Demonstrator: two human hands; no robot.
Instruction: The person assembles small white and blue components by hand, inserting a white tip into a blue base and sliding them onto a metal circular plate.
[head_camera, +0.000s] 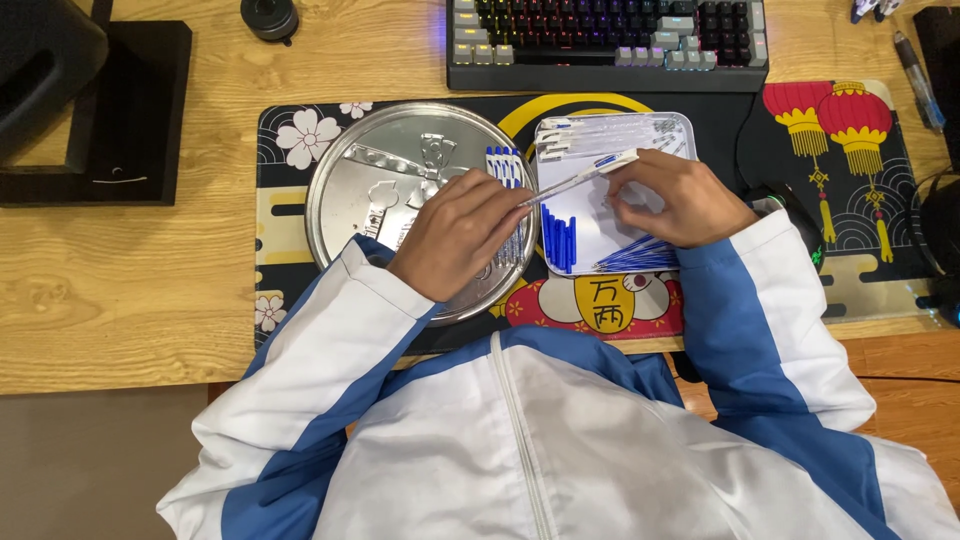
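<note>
My left hand (460, 232) hovers over the right side of a round metal tray (400, 180) and pinches the lower end of a clear pen barrel (580, 180). My right hand (672, 198) holds the barrel's upper end with its blue tip, above a white rectangular tray (590, 235). That white tray holds blue pen caps (558, 240), blue refills (635, 257) and clear barrels (610, 130) along its far edge. A few finished blue-capped pens (503, 165) lie on the round tray beside my left hand.
Both trays rest on a patterned desk mat (300, 140) on a wooden desk. A backlit keyboard (605, 40) lies behind them. A black stand (100, 110) is at the far left, a dark mouse (785, 200) by my right wrist, a pen (915, 75) at far right.
</note>
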